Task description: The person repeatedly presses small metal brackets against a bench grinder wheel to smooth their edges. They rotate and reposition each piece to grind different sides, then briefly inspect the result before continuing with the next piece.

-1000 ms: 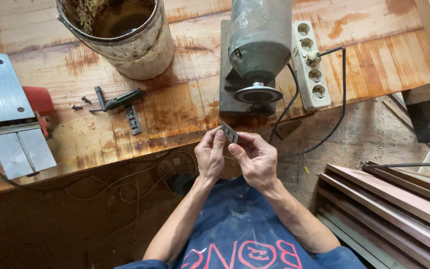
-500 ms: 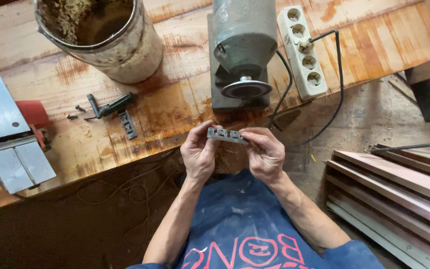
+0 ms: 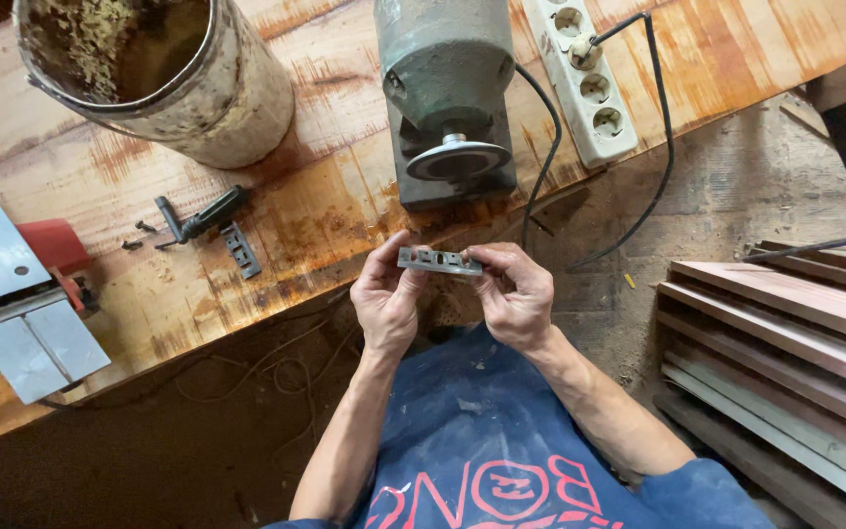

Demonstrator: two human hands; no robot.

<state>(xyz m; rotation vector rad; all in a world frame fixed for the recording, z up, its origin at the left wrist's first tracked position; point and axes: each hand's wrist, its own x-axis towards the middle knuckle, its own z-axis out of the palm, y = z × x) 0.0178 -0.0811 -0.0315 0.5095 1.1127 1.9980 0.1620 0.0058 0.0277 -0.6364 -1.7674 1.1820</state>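
Now we have turned the flat grey metal bar [image 3: 440,262] level. Our left hand [image 3: 387,299] and right hand [image 3: 514,294] pinch its ends with our fingers, near the grey grinder [image 3: 447,93].

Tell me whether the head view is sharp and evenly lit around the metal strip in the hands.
Head view: the metal strip between left hand and right hand is sharp, in soft even daylight without glare; the floor at lower left is dark; the bench edge bows slightly, like wide-angle distortion.
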